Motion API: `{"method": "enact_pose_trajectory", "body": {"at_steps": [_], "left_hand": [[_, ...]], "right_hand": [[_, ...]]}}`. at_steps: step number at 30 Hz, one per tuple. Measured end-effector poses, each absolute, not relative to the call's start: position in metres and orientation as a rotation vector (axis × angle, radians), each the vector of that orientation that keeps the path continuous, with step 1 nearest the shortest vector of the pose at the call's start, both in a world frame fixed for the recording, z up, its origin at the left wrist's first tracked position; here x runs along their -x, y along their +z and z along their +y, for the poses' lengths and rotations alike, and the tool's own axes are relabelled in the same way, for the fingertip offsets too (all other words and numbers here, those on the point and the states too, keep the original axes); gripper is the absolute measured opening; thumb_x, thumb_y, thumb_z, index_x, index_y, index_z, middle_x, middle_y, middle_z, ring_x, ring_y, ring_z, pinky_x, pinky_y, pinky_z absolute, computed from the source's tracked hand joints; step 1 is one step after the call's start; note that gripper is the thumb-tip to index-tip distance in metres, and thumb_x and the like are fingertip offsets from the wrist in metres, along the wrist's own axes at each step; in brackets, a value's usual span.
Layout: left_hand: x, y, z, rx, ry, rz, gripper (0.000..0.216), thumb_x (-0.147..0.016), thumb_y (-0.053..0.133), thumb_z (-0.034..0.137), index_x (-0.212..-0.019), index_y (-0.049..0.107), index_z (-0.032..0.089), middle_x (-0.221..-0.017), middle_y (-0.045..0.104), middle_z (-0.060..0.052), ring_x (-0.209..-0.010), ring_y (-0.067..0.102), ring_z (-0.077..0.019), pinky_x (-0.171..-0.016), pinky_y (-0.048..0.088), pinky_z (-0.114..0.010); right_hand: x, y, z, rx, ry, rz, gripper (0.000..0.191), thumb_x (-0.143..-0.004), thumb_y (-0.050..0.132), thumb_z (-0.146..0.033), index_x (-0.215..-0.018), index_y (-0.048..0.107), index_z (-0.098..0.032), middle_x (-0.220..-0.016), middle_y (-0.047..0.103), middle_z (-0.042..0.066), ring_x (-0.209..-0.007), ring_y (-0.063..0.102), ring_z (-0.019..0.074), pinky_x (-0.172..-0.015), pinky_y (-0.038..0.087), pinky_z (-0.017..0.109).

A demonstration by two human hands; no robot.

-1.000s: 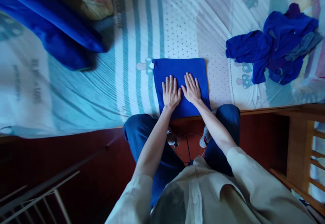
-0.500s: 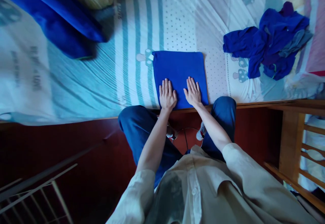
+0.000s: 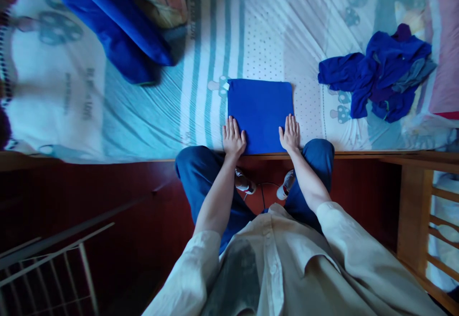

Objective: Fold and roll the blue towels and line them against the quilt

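A blue cloth (image 3: 263,105), folded into a flat square with a small white tag at its far left corner, lies at the near edge of the bed. My left hand (image 3: 233,137) rests flat over its near left part, fingers stretched out and pointing away from me. On its near right edge lies my right hand (image 3: 290,133), also flat with fingers extended. Neither hand grips anything. The cloth's surface between them looks smooth.
A crumpled pile of blue and purple clothes (image 3: 383,74) lies on the bed's right side, beside a pink pillow (image 3: 444,53). Long blue folded fabric (image 3: 118,24) is at the upper left. A wooden bed frame (image 3: 414,206) stands right, a white metal rack (image 3: 53,263) lower left.
My right hand has slid right to the cloth's right edge, so the hands are farther apart. My left hand stays at the left edge. The camera view has shifted slightly left.
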State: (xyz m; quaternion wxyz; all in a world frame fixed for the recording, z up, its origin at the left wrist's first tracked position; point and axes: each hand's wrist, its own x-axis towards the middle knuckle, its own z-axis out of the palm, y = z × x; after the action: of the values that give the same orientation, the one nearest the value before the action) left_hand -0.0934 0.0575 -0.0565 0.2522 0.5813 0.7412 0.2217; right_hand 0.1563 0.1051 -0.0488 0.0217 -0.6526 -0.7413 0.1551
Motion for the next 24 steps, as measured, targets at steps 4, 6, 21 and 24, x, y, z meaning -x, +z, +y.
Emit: {"method": "enact_pose_trajectory", "body": {"at_steps": [4, 6, 21, 24], "left_hand": [[0.096, -0.064, 0.059, -1.627, 0.577, 2.028, 0.073, -0.102, 0.033, 0.043, -0.162, 0.029, 0.001, -0.172, 0.020, -0.019, -0.162, 0.009, -0.0271, -0.132, 0.004, -0.048], [0.097, -0.068, 0.060, -1.639, 0.571, 2.027, 0.073, -0.102, 0.034, 0.042, -0.162, 0.028, 0.002, -0.172, 0.020, -0.019, -0.162, 0.009, -0.0278, -0.132, 0.005, -0.049], [0.088, -0.052, 0.005, -1.492, 0.469, 2.044, 0.065, -0.095, 0.047, 0.026, -0.155, 0.041, 0.001, -0.166, 0.030, -0.027, -0.160, 0.018, -0.0358, -0.128, 0.017, -0.058], [0.092, -0.047, -0.002, -1.303, 0.607, 2.032, 0.060, -0.090, 0.054, 0.022, -0.147, 0.051, 0.006, -0.158, 0.045, -0.025, -0.153, 0.035, -0.0360, -0.126, 0.029, -0.054]], "right_hand": [[-0.158, -0.055, 0.107, 2.016, 0.478, -2.297, 0.071, -0.108, 0.014, -0.048, -0.168, 0.011, -0.009, -0.175, 0.011, 0.011, -0.163, 0.006, 0.0220, -0.133, 0.006, 0.048], [-0.160, -0.058, 0.109, 2.007, 0.480, -2.300, 0.071, -0.108, 0.014, -0.048, -0.168, 0.010, -0.009, -0.175, 0.010, 0.011, -0.163, 0.005, 0.0225, -0.133, 0.005, 0.048], [-0.196, -0.051, 0.089, 2.023, 0.848, -2.221, 0.071, -0.102, 0.049, -0.039, -0.163, 0.030, -0.008, -0.172, 0.021, 0.017, -0.162, 0.018, 0.0276, -0.132, 0.014, 0.047], [-0.204, -0.042, 0.073, 2.037, 0.906, -2.111, 0.066, -0.099, 0.054, -0.030, -0.158, 0.040, -0.005, -0.166, 0.036, 0.021, -0.156, 0.032, 0.0294, -0.129, 0.025, 0.043]]}}
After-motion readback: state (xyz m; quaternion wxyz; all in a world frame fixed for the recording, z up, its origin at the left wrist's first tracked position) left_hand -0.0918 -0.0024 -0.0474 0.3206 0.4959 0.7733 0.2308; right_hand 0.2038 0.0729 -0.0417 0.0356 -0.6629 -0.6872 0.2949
